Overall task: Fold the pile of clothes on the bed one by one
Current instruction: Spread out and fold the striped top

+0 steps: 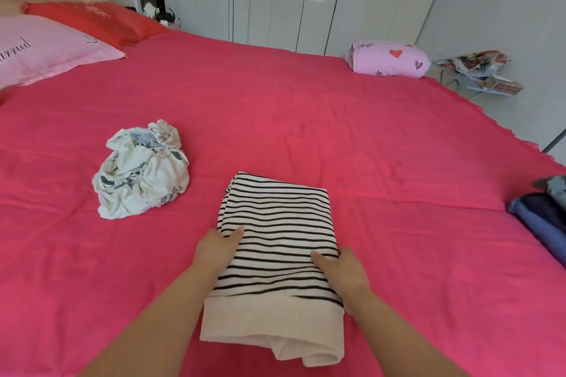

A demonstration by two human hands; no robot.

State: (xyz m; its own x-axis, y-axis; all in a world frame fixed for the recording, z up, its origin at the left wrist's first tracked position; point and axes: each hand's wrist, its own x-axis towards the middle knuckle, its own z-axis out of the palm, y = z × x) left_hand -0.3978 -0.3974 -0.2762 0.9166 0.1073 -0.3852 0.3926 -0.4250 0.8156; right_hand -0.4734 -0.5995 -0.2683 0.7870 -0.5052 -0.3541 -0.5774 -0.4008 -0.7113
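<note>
Striped folded top (275, 223) between left hand (216, 249), right hand (343, 269).

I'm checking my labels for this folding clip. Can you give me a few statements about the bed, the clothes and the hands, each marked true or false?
1. The left hand and the right hand both grip the striped garment at its sides. True.
2. The white garment is neatly folded. False: it lies crumpled in a heap.
3. The white garment touches the striped garment. False: bare pink sheet shows between them.
4. A pink heart-print bundle lies near the sheet's far right corner. True.
5. The dark blue clothes lie at the sheet's left edge. False: they are at the right edge.
</note>
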